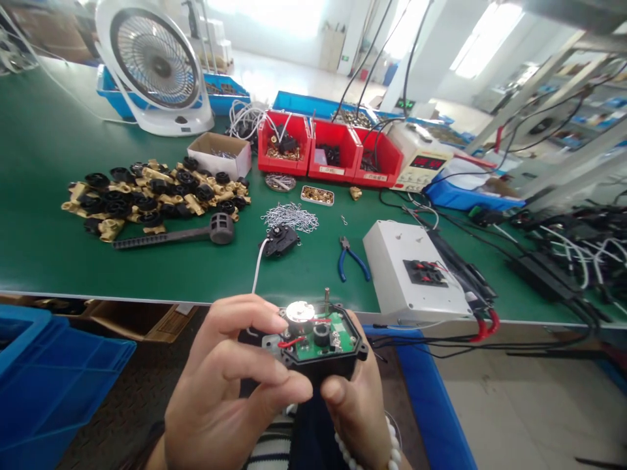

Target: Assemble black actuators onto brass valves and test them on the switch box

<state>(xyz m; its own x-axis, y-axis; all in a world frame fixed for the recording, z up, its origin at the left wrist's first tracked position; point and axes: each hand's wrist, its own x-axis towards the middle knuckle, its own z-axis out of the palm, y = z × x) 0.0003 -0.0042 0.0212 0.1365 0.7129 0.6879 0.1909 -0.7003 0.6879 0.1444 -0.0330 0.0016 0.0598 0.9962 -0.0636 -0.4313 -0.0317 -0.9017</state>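
Note:
Both my hands hold a small open black housing (321, 356) close to me, below the table edge. Inside it sit a green circuit board, a shiny round motor, a black round part, a red wire and an upright metal pin. My left hand (230, 385) wraps its fingers around the housing's left side, with fingertips over the red wire. My right hand (360, 405) grips the right and lower side, thumb against the front wall; a white bead bracelet is on that wrist.
On the green table (49, 196) lie a pile of brass and black valve parts (157, 196), a black actuator with white cable (280, 240), blue pliers (350, 258), metal clips (291, 215), a white switch box (414, 274), red bins (330, 153), a fan (154, 65). Blue crates (44, 385) sit lower left.

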